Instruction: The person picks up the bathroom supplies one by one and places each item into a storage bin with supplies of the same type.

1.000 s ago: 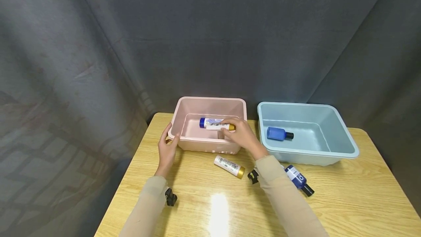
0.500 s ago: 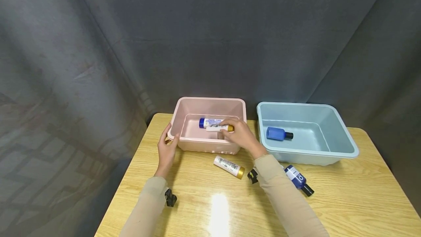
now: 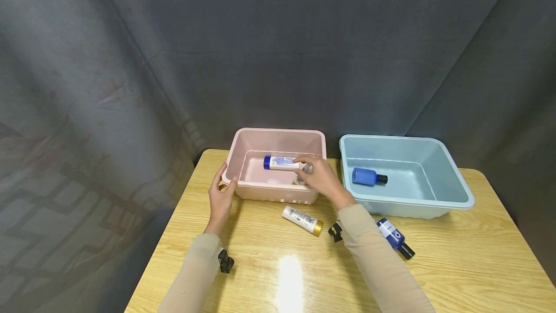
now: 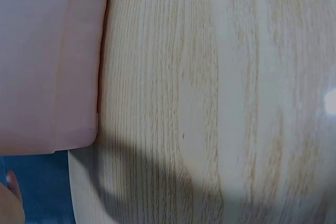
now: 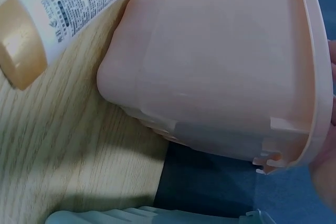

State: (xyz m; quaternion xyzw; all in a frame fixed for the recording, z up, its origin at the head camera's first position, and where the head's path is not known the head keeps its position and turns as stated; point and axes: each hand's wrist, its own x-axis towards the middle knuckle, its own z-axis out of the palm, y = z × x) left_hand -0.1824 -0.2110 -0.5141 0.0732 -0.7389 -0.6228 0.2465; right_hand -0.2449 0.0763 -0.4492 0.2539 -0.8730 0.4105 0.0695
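My left hand (image 3: 220, 196) grips the front left corner of the pink bin (image 3: 278, 131), thumb on the rim. Over the bin's front right part, my right hand (image 3: 319, 180) reaches in; a white tube (image 3: 306, 169) shows between its finger and thumb, mostly hidden and tipped downward. A white tube with a blue cap (image 3: 281, 162) lies inside the bin. The left wrist view shows the pink bin's outer wall (image 4: 47, 61) on the wooden table (image 4: 210, 103). The right wrist view shows the bin's corner (image 5: 220, 61).
A second white tube with a gold cap (image 3: 301, 219) (image 5: 58, 19) lies on the table just before the pink bin. To the right stands a light blue bin (image 3: 451, 168) with a blue bottle (image 3: 365, 176) in it. Another blue bottle (image 3: 391, 235) lies beside my right forearm.
The tube in my right hand lay level above the bin; now it has tipped down under the fingers, uncovering the blue-capped tube. My left hand has stayed put.
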